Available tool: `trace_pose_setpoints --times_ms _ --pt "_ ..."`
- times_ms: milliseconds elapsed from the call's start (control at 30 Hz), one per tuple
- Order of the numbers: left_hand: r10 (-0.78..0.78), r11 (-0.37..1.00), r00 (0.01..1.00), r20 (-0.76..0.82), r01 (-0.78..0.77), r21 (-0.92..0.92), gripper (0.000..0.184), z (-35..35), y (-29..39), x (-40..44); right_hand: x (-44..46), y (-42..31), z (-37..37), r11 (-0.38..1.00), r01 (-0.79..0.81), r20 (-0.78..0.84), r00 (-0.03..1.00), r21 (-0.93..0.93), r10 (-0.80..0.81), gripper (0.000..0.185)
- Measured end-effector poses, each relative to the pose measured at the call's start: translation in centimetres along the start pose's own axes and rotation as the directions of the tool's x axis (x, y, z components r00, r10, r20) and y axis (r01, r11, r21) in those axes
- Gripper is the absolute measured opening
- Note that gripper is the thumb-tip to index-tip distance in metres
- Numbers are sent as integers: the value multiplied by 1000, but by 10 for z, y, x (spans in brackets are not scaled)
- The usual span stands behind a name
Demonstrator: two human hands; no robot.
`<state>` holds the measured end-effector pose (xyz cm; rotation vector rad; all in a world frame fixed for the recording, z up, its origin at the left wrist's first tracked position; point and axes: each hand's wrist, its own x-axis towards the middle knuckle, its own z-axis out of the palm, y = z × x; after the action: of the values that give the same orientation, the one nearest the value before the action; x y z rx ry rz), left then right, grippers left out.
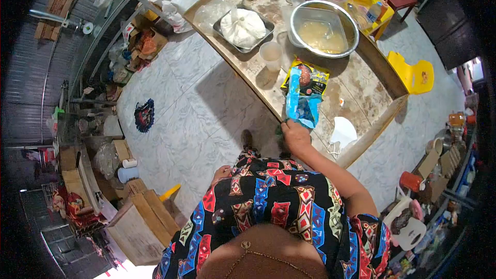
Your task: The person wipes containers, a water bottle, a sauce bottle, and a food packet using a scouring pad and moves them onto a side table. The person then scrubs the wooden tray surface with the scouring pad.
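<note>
we see our right hand at the near edge of the low-walled table, its fingers bent and touching the near end of a crumpled blue packet. the fingertips are partly hidden, so we cannot tell whether they grip it. our left hand hangs low beside our body, well apart from the table; only part of it shows, and we cannot tell how its fingers stand.

the blue packet lies near us on the table, and just beyond it we have a yellow-and-black packet. to the right of our right hand lies a white mask, its loops toward us. left of the packets stands a clear cup. farther left, a metal tray carries a white bag gathered at the top, with a clear plastic bag just beside it. at the far side sits a wide metal bowl with pale yellowish contents. beyond the table's right end we see a yellow chair.
</note>
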<state>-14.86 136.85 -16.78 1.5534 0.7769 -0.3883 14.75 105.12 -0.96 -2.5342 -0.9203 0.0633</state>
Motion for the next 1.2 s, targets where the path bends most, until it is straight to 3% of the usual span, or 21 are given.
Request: trace_pose_setpoints --times_ms 200,300,367,400,533,700,767,1167,1200 --pt "-33 998 999 29 34 -49 31 -59 -2 29 64 -28 15 998 -47 24 999 -44 49 6" --pt "-47 994 998 38 50 -94 31 -91 8 44 103 -41 28 994 -52 68 996 -99 58 14" --pt "-56 990 997 44 61 -124 31 -115 15 58 135 -45 35 997 -50 -14 999 -53 49 18" --pt "-63 987 997 42 69 -146 31 -125 16 62 150 -42 43 999 23 -160 987 -49 -31 23" --pt "-107 967 994 24 110 -230 31 -173 17 68 208 -56 65 986 150 -263 950 -77 -165 22" --pt "-165 931 986 16 161 -328 32 -216 45 58 293 -79 85 980 197 -302 932 -42 -200 21" --pt "-185 914 983 11 176 -364 32 -241 20 79 333 -90 92 968 244 -314 916 -60 -250 20" --pt "-128 960 972 -197 71 -270 31 -301 100 120 566 -151 144 946 277 -367 873 -172 -322 9" --pt "-125 964 969 -212 68 -257 31 -308 107 123 586 -150 153 931 314 -415 834 -187 -364 8"
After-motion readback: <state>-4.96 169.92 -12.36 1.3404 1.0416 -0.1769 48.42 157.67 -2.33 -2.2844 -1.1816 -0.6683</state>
